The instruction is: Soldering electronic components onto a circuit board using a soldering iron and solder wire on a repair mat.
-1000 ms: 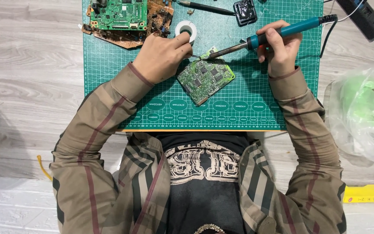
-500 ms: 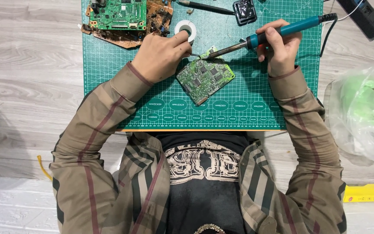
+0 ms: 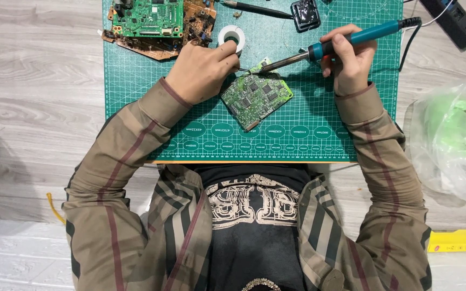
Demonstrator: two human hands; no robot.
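A small green circuit board (image 3: 256, 97) lies tilted on the green cutting mat (image 3: 200, 140). My right hand (image 3: 347, 60) grips a teal-handled soldering iron (image 3: 330, 47), its metal tip at the board's upper edge. My left hand (image 3: 203, 71) rests on the mat just left of the board and pinches a thin solder wire (image 3: 242, 69) that meets the iron's tip. A white solder spool (image 3: 232, 36) sits right behind my left hand.
Two larger circuit boards (image 3: 155, 21) are stacked at the mat's far left corner. A dark pen-like tool (image 3: 257, 8) and a small black box (image 3: 305, 13) lie at the far edge. A clear bag with green contents (image 3: 454, 137) sits right; a black power strip (image 3: 451, 21) far right.
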